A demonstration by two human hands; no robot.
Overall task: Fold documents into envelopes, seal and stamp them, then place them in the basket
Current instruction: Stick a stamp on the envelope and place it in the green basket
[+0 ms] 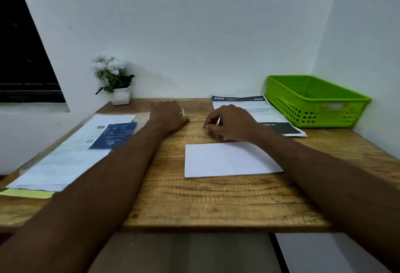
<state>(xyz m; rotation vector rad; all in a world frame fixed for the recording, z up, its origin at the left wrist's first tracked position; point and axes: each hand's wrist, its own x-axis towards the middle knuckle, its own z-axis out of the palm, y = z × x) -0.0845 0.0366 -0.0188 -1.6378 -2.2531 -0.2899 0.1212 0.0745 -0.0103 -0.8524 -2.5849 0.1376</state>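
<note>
At the near left edge of the wooden table (pixel 194 203) lies a yellow-green strip (pixel 27 193). It sits against a clear sleeve of papers (pixel 62 164) with a blue printed sheet on top, which runs back along the left edge. Bare wood grain spans the near middle between the two forearms.

A flat white paper rectangle (pixel 229 159) lies right of centre, and whether it is an envelope or a folded sheet cannot be told. The right forearm crosses its far right corner. Just beyond it the right hand (pixel 231 122) has its fingers (pixel 211 123) curled inward, pinching a small white slip (pixel 218 120). That hand rests over the near corner of a black-and-white printed document (pixel 270 114).

The left hand (pixel 167 114) lies palm down further left. Its fingers are hidden, so their grip cannot be told; a small white object (pixel 182 112) peeks out beside it.

A green perforated plastic basket (pixel 324 108) fills the far right corner, and a white flower pot (pixel 120 96) stands at the far left.
</note>
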